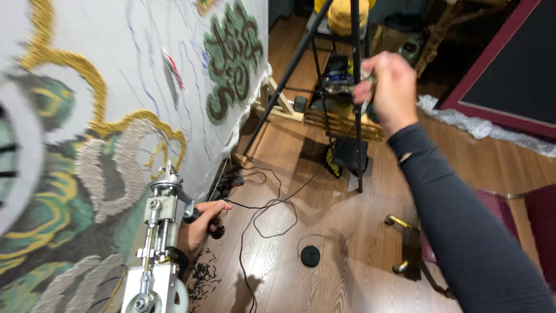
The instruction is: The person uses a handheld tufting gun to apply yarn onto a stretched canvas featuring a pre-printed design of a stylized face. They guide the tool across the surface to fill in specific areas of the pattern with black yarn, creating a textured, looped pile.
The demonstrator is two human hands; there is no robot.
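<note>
At lower left, the left hand [200,229] grips the silver metal tufting gun [156,249] against the half-tufted green-and-gold cloth [87,145]; bare patches remain. The right hand [389,87], upper centre, pinches something blurred.

Two hands show: the left hand [200,226] low down, the right hand [387,81] raised. In the left hand sits one metal tufting gun [156,249]. Beside the left hand hangs one tufted cloth [116,87]. Below the right hand stands one black metal stand [341,87]. Between the hands lie one black cable [272,214] and one black round disc [310,255].
</note>
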